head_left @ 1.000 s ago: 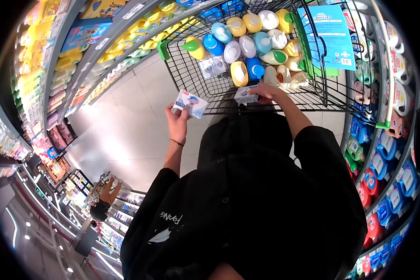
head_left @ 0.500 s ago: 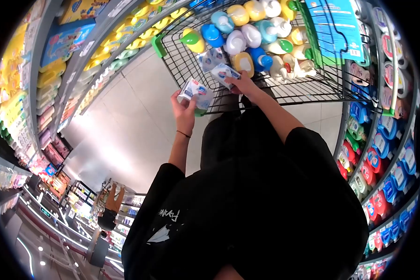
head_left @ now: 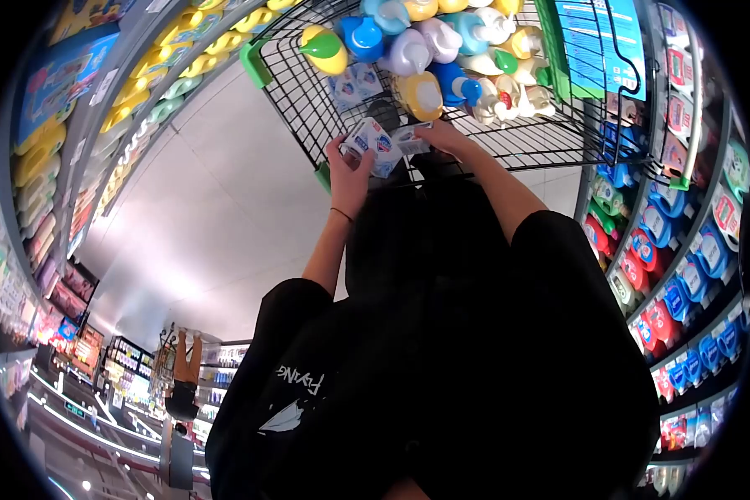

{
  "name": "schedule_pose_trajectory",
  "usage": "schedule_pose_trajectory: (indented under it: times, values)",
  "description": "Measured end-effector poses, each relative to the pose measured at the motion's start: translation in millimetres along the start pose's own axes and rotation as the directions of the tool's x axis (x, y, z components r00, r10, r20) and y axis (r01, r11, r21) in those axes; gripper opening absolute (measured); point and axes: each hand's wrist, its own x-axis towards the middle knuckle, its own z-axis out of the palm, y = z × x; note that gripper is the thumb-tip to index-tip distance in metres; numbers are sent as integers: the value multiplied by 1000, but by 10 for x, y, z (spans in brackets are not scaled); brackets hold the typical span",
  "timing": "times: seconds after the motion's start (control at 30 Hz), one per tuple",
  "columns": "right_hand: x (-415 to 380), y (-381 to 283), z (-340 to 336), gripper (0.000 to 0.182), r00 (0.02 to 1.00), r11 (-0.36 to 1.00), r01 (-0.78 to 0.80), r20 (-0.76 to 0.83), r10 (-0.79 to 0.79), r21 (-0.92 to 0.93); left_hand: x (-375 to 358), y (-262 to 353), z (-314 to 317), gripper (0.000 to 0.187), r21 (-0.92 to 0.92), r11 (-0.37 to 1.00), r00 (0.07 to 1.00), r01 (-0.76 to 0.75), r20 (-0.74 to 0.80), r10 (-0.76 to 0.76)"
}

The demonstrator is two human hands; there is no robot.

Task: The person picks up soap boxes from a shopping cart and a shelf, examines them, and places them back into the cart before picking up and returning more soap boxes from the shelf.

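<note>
While the cart point(head_left: 508, 146) stands between two shelf rows, both hands meet at its near rim. The left hand point(head_left: 350, 167) has its fingers clamped on a small white-and-blue pack point(head_left: 371, 143), held up just over the rim. Right beside it, the right hand point(head_left: 442, 137) grips a second pack point(head_left: 408, 140), fingers wrapped around it, and the two packs are touching or very nearly so, hard to tell which. A thin band point(head_left: 342, 214) sits on the left wrist. Inside the cart, further off, bottles point(head_left: 425, 50) lie heaped: yellow, blue, white and green caps all jumbled together, with a few flat packets point(head_left: 352, 83) near its left side. A blue sign point(head_left: 596, 50) hangs on the cart's right wall. Left shelves point(head_left: 83, 133) carry yellow and green bottles; right shelves point(head_left: 683, 250) are packed with blue and red jugs. The floor point(head_left: 200, 217) to the left is pale tile, shiny under the lights. The person's black top fills the near view. Far down the aisle at lower left, another person point(head_left: 183, 383) stands by a shelf
</note>
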Motion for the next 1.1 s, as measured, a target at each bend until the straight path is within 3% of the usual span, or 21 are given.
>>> schedule_pose_trajectory:
  times: [0.13, 0.17, 0.23, 0.27, 0.4, 0.57, 0.63, 0.73, 0.83, 0.87, 0.9, 0.97, 1.0, 1.03, 1.1]
  values:
    - [-120, -54, -334, 40, 948, 952, -300, 130, 291, 54, 211, -189, 115, 55, 45, 998, 998, 46, 28, -47]
    - [-92, 18, -425, 38, 936, 932, -332, 173, 307, 145, 263, -253, 149, 56, 57, 996, 997, 72, 28, -74]
    - [-281, -79, -586, 34, 957, 947, -287, 97, 275, 148, 337, -363, 212, 58, 114, 990, 996, 84, 27, -88]
    - [-231, -26, -636, 34, 956, 929, -290, 124, 267, 232, 366, -420, 245, 58, 129, 987, 995, 92, 29, -96]
    - [29, 161, -623, 36, 966, 930, -257, 96, 240, 262, 325, -453, 323, 58, 136, 985, 994, 104, 26, -108]
    - [462, 335, -474, 49, 975, 956, -220, 51, 215, 192, 344, -457, 313, 57, 193, 975, 994, 109, 6, -112]
    - [570, 338, -452, 51, 952, 943, -304, 11, 305, 139, 358, -486, 346, 56, 197, 976, 995, 96, -18, -94]
    - [724, 545, -405, 42, 975, 949, -221, 40, 218, 226, 396, -541, 342, 58, 199, 975, 995, 101, -13, -100]
    - [580, 360, -455, 41, 974, 962, -227, 41, 223, 153, 599, -563, 445, 57, 247, 952, 983, 181, -28, -180]
    - [668, 404, -426, 38, 994, 993, -110, 30, 109, 41, 691, -614, 468, 57, 282, 934, 975, 221, -39, -219]
    - [513, 261, -388, 36, 986, 982, -152, -44, 158, 115, 849, -701, 493, 57, 291, 940, 983, 178, -19, -180]
    - [789, 358, -353, 43, 994, 980, -72, 64, 85, -183, 1068, -972, 495, 58, 318, 940, 991, 124, 6, -133]
    - [1024, 477, -297, 48, 990, 946, -8, 132, 54, -324, 995, -706, 632, 54, 333, 910, 962, 249, 26, -273]
    - [1043, 517, -246, 44, 990, 964, -102, 70, 123, -244, 1038, -711, 663, 39, 343, 887, 941, 309, 28, -339]
    - [1125, 560, -194, 37, 967, 963, -255, -21, 254, -88, 1331, -1035, 575, 30, 330, 920, 943, 212, 179, -282]
